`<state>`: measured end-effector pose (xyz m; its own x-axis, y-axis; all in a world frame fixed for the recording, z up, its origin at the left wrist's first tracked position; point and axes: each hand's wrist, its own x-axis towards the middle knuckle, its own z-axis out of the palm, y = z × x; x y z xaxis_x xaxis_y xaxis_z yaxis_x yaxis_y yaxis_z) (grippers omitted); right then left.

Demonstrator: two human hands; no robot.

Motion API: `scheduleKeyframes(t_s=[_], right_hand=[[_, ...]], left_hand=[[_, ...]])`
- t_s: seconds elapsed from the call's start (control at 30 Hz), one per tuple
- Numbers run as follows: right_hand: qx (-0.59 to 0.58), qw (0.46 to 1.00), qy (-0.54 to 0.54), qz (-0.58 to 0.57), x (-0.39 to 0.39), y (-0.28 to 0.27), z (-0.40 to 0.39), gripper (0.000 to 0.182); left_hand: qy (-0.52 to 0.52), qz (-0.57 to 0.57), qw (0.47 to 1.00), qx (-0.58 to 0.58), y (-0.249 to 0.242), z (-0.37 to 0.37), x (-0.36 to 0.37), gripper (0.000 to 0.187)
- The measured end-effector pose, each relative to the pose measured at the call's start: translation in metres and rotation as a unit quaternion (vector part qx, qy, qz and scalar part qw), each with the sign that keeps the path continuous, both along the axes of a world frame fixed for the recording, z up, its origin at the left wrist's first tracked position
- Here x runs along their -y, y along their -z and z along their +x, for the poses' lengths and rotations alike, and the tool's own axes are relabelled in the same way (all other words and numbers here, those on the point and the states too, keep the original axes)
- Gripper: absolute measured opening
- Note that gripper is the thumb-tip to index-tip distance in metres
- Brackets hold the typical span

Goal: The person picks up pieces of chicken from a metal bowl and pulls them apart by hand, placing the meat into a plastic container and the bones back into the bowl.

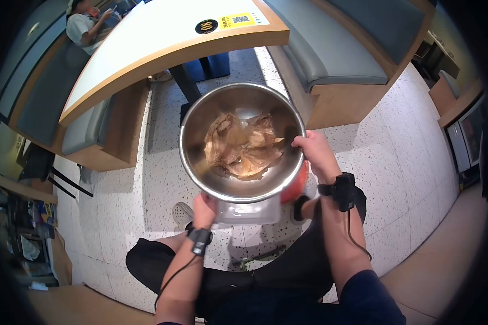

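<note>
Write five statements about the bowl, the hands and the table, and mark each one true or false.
1. The left hand and the right hand both hold the metal bowl. True.
2. The metal bowl is empty. False: crumpled brown pieces lie in it.
3. The metal bowl rests on the table. False: it is held up away from the table.
4. A clear container is partly hidden by the bowl. True.
5. The table bears a yellow sticker. True.

The left hand (205,210) is low in the middle; the right hand (315,151) is higher, its thumb bent.
</note>
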<state>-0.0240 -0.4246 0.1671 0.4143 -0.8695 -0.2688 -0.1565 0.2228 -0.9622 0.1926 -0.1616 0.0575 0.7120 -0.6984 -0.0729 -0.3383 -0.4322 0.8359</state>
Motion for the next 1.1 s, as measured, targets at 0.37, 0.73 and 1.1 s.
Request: scheduleKeyframes(t_s=[0.37, 0.73, 1.1], right_hand=[[-0.057, 0.998, 0.025, -0.028, 0.005, 0.007, -0.003, 0.021], [-0.123, 0.989, 0.007, -0.077, 0.008, 0.012, -0.001, 0.031], [-0.059, 0.979, -0.159, -0.115, -0.011, 0.023, 0.045, 0.054]], left_hand=[[0.075, -0.07, 0.991, 0.089, 0.069, -0.079, 0.069, 0.032], [-0.229, -0.393, 0.827, -0.33, 0.016, -0.027, 0.04, 0.052], [-0.187, -0.212, 0.897, -0.341, -0.09, 0.024, -0.014, 0.012]])
